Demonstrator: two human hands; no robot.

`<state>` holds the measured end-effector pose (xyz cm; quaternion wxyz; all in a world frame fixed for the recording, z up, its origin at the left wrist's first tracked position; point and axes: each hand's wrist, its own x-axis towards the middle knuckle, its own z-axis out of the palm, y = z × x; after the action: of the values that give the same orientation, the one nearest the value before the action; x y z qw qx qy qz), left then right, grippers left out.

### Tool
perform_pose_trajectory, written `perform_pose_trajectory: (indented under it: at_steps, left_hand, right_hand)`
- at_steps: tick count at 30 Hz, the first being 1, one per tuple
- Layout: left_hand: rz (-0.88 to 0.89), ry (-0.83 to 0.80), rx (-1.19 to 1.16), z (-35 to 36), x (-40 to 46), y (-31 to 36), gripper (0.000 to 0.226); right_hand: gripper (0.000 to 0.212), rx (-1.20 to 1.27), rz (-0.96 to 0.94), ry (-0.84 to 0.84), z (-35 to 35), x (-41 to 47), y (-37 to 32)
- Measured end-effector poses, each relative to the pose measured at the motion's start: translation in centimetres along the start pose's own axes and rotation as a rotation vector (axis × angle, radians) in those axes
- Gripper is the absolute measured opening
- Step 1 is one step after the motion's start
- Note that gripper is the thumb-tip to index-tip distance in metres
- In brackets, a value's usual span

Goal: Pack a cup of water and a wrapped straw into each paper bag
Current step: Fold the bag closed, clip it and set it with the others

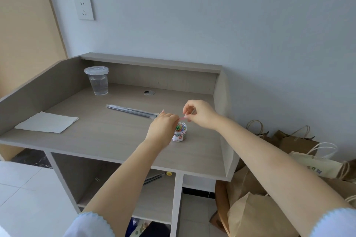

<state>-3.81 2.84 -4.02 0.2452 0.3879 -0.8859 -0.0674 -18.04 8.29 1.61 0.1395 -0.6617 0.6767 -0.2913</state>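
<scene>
**Hands busy at the clip jar, straw lying just behind them**

Both hands meet over a small jar of coloured paper clips near the right front of the desk. The left hand and the right hand are each curled into a pinch on a small pinkish thing between them, probably a clip; it is too small to be sure.

The wrapped straw lies flat just beyond the left hand, its long axis running from that hand away to the left and slightly back. Its near end almost touches the left knuckles, so the left hand looks better placed to take it.

The cup of water, lidded and upright, stands well apart at the back left. Paper bags are heaped on the floor to the right, below the right arm.
</scene>
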Motion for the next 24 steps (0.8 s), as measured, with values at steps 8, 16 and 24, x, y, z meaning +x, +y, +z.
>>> perform_pose_trajectory:
  at_steps: [8, 16, 24]
  left_hand:
    - [0.081, 0.024, -0.016, -0.5, -1.1, 2.7, 0.025]
    - [0.175, 0.164, -0.136, -0.9, -1.2, 8.2, 0.059]
    - [0.357, 0.084, -0.169, 2.6, -1.4, 22.9, 0.034]
  right_hand:
    - [0.014, -0.206, -0.03, 0.097, -0.8, -4.0, 0.2]
    - [0.038, -0.386, 0.04, 0.397, -5.0, -9.1, 3.5]
    - [0.028, -0.383, 0.407, 0.589, -12.8, -22.3, 13.1]
